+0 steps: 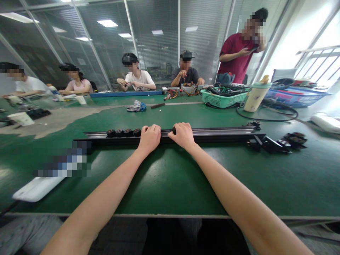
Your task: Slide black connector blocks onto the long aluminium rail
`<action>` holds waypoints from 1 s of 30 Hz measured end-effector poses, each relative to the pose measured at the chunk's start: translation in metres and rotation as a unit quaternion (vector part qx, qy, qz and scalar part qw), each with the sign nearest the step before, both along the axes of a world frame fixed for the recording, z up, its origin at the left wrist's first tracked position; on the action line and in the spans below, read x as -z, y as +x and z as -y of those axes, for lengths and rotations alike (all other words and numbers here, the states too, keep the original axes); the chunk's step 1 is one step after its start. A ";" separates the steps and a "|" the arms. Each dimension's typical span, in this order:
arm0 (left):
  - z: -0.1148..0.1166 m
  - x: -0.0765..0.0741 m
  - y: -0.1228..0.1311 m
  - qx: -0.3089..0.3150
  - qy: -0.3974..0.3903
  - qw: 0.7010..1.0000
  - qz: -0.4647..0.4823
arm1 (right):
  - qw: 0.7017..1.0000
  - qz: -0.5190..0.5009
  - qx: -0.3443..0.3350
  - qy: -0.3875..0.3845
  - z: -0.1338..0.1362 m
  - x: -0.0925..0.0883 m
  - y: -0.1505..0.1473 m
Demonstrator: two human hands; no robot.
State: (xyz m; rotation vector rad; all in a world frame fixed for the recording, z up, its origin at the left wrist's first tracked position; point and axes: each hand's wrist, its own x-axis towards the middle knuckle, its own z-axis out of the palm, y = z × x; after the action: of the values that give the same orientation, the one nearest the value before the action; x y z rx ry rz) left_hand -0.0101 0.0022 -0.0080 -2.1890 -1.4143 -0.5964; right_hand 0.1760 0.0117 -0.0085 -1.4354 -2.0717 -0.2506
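A long black and silver metal rail [217,134] lies across the green table [164,184] in front of me. My left hand [149,137] is curled over the rail near its middle, fingers closed on it. My right hand [183,134] sits just to the right, also curled, its fingers pinching a small black part against the rail. A row of several small black round parts [123,132] sits in the rail to the left of my left hand.
Loose black parts [276,143] lie by the rail's right end. A green basket of cables [221,97], a cup [256,96] and a blue basket [297,95] stand far right. A white flat object [37,187] lies near left. Several people sit or stand across the table.
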 end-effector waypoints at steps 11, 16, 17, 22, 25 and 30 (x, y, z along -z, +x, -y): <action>0.000 -0.001 0.001 -0.005 -0.009 1.000 -0.001 | 0.995 -0.051 -0.054 -0.065 -0.010 -0.001 0.015; 0.000 -0.001 0.000 -0.004 -0.006 1.000 -0.003 | 0.994 -0.063 -0.061 -0.070 -0.010 -0.001 0.015; 0.000 -0.001 0.000 -0.004 -0.005 1.000 -0.003 | 0.994 -0.065 -0.059 -0.071 -0.010 -0.001 0.015; 0.001 -0.002 0.001 -0.004 -0.009 1.000 -0.003 | 0.993 -0.070 -0.050 -0.079 -0.011 -0.002 0.014; 0.001 -0.002 0.001 -0.007 -0.012 1.000 -0.002 | 0.994 -0.071 -0.040 -0.079 -0.011 -0.001 0.013; 0.001 -0.002 0.001 -0.006 -0.013 1.000 -0.002 | 0.994 -0.075 -0.029 -0.075 -0.010 -0.001 0.013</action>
State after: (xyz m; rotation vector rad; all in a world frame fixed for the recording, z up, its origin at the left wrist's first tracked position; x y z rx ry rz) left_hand -0.0091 0.0009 -0.0056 -2.1986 -1.4403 -0.5712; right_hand 0.1893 0.0222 -0.0077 -1.4304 -2.0418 0.0356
